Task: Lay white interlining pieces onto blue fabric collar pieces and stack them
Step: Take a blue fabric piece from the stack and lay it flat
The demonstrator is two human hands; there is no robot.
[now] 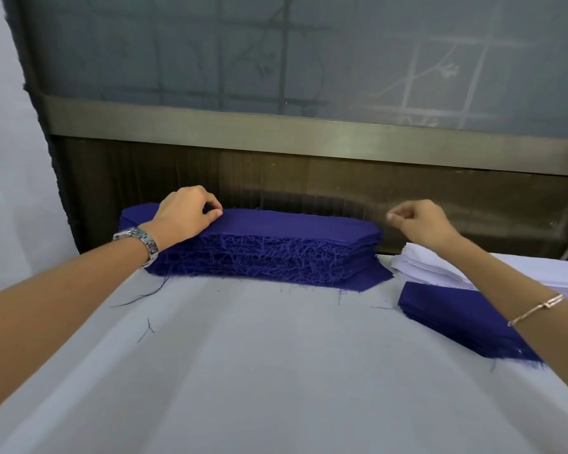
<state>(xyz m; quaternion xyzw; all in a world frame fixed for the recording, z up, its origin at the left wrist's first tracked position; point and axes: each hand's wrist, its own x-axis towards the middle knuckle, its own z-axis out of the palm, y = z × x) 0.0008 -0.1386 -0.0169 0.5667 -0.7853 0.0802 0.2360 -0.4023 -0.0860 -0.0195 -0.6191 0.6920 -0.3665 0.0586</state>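
Matt blue cloth stack (276, 244) with frayed edges; shiny metal watch (138, 240).

no readable text, labels or numbers

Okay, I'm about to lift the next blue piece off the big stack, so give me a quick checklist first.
1. Left hand on the top piece: ok, its fingers curl onto the far edge at the blue stack's left end.
2. Only one piece pinched: cannot tell.
3. Right hand holding the other end: not ok, it hovers past the stack's right end, fingers curled, nothing visible in them.
4. White pile close by: ok, just right of the stack.
5. Room on the table in front: ok, only loose threads lie there.
6. Small blue stack unobstructed: not ok, the right forearm crosses it.
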